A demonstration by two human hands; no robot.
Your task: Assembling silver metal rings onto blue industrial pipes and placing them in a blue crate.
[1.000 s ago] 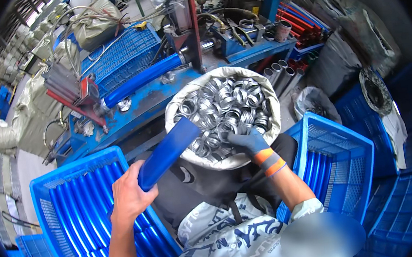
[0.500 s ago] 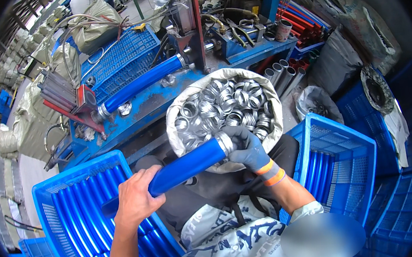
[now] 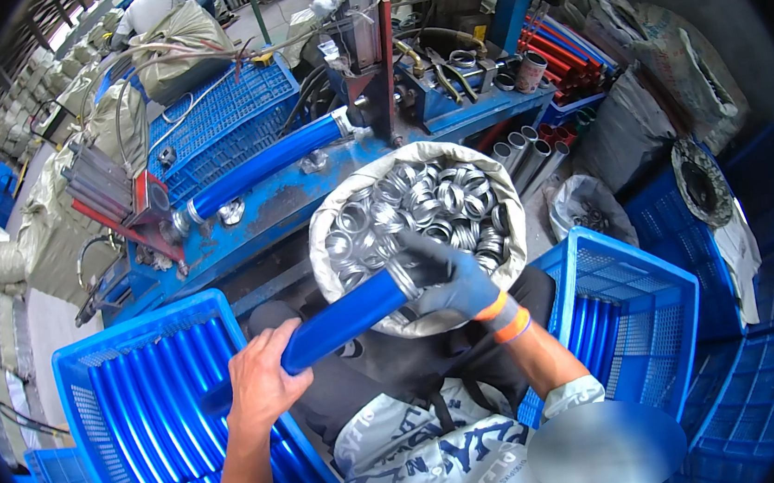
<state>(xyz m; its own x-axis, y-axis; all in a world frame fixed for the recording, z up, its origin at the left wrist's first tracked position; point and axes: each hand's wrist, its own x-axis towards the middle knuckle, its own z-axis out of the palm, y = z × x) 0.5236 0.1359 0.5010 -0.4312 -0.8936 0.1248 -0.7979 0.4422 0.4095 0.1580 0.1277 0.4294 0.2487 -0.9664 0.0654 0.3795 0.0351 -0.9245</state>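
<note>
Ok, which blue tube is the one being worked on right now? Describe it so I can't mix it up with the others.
Start at the white sack of metal rings in front of the person. The blue tube slants from its near rim down toward the left crate. Unlike the tubes lying in that crate or the one clamped on the machine, it is held in the air, bare left hand at its lower end, gloved right hand at its ring-capped top.

Seen from above, the seated person's lap is hemmed in. A blue plastic crate of blue tubes point(image 3: 134, 424) blocks the left side, and a second blue plastic crate point(image 3: 641, 310) blocks the right. Straight ahead, a white sack of silver metal rings point(image 3: 421, 210) fills the middle, backed by a blue metal workbench point(image 3: 254, 212). Free room remains only above the knees, where a long blue metal tube point(image 3: 343, 316) spans the gap diagonally.
</note>
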